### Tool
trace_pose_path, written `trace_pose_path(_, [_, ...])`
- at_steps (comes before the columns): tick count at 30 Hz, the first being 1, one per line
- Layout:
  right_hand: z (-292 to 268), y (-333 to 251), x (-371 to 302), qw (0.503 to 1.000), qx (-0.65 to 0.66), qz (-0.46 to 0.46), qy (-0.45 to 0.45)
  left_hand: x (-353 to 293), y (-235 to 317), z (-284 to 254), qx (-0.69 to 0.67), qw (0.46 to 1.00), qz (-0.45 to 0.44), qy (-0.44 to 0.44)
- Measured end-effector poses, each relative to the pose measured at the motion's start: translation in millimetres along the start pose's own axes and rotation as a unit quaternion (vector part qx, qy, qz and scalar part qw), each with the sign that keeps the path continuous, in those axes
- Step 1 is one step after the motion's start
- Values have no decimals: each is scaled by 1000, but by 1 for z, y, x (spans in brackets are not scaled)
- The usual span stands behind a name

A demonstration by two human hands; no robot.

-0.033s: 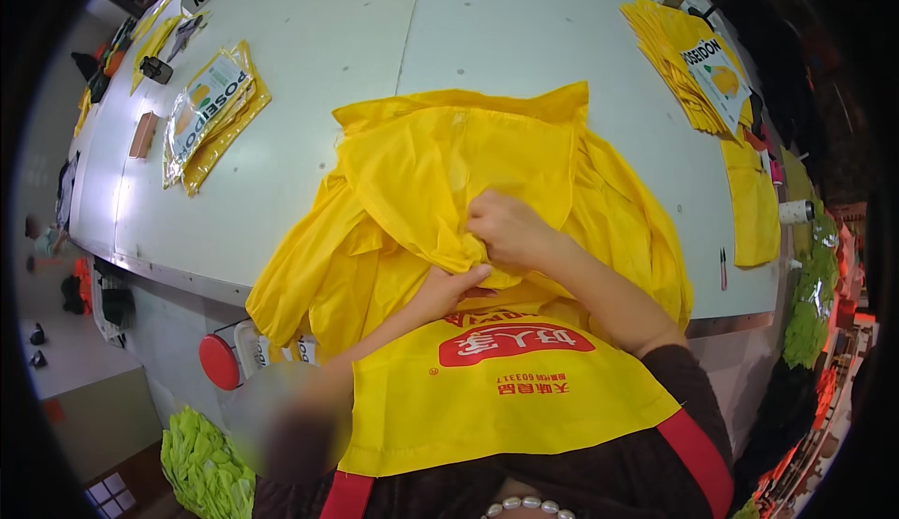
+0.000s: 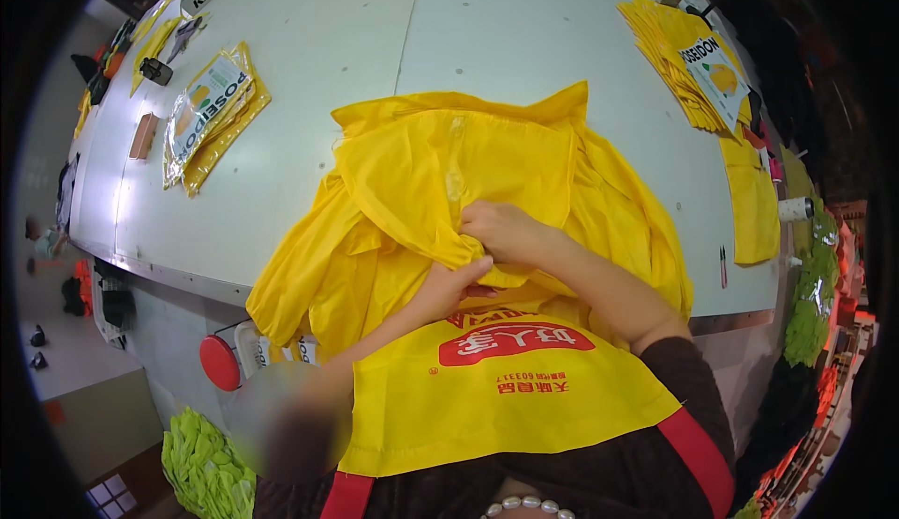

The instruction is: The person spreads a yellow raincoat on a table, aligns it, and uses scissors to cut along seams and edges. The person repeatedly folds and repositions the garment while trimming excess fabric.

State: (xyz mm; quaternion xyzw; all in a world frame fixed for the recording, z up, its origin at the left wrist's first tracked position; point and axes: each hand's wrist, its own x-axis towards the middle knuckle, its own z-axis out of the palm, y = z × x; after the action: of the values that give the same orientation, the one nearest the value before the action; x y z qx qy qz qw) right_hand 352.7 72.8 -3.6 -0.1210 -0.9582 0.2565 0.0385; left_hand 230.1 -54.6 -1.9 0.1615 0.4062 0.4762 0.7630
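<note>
A yellow garment [image 2: 393,159] of thin cloth lies spread and rumpled over the near edge of the table, its wide upper edge pointing away from me. My left hand [image 2: 451,287] grips a gathered fold of it near the middle, thumb on top and fingers partly hidden below. Just above and to the right, my right hand [image 2: 498,231] is closed on the same bunched cloth, its fingertips pressed in. Whether anything small sits inside the fold is hidden.
Bagged yellow packs [image 2: 211,116] lie at left beside a brown block [image 2: 143,136] and a black object [image 2: 155,71]. A stack of folded yellow pieces [image 2: 670,60] lies far right, near tweezers [image 2: 723,266] and a thread cone [image 2: 796,209]. A red stool [image 2: 220,363] stands below left.
My right hand has shifted slightly left and down along the garment, closer to my left hand. The left hand has barely moved and keeps its grip.
</note>
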Motion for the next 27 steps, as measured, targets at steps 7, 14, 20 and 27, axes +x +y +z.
trace_pose_path(7, [53, 17, 12, 919, -273, -38, -283, -35, 49, 53, 159, 975, 136, 81])
trace_pose_path(14, [-25, -37, 20, 954, 112, 28, -277, -46, 47, 56, 232, 968, 74, 58])
trace_pose_path(20, [-25, -13, -12, 945, 209, 157, -197, -43, 54, 19, 273, 954, 121, 10])
trace_pose_path(27, [-55, 22, -135, 970, 75, 191, 132, -40, 82, -30, 487, 668, 460, 324])
